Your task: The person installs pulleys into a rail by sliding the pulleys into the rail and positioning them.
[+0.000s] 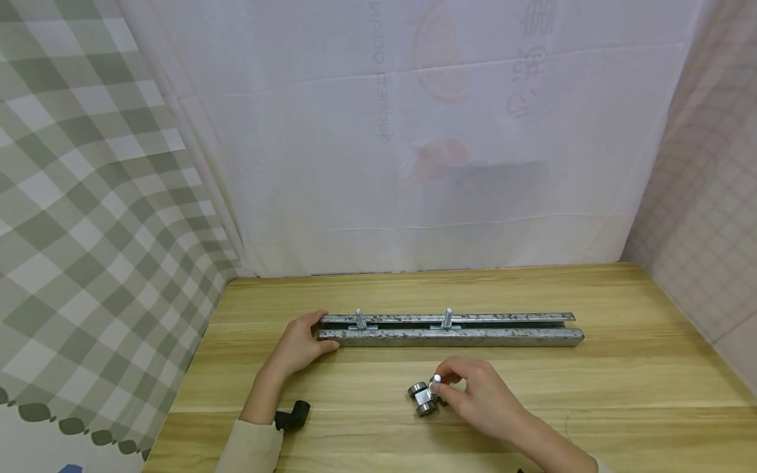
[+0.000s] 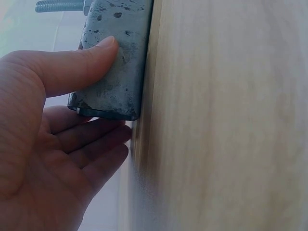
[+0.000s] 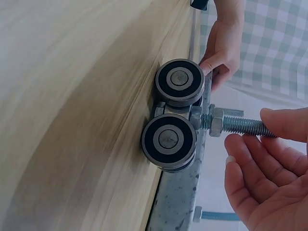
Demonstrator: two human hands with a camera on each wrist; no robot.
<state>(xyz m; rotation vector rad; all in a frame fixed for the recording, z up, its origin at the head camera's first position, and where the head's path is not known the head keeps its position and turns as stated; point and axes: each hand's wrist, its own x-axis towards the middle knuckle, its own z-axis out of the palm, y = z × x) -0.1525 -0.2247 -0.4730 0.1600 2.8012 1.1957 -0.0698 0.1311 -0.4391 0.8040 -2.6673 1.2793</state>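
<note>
A grey metal rail [image 1: 503,337] with a slot along its top lies across the table. My left hand [image 1: 298,345] grips its left end, the thumb [image 2: 91,60] on the near face and the fingers behind the end. Two upright threaded bolts, a left one [image 1: 358,319] and a right one [image 1: 447,319], stick up from the slot. In front of the rail, my right hand [image 1: 481,397] pinches the threaded bolt [image 3: 248,127] of a roller trolley [image 1: 423,397]. Its wheels [image 3: 179,81] face down at the tabletop; whether they touch it I cannot tell.
The wooden table [image 1: 639,381] extends around the rail. A white printed cloth [image 1: 331,164] hangs behind it, with a checked cloth [image 1: 106,184] on the left and a pale wall covering [image 1: 704,263] on the right. A black elbow-shaped piece [image 1: 294,416] is beside the left sleeve.
</note>
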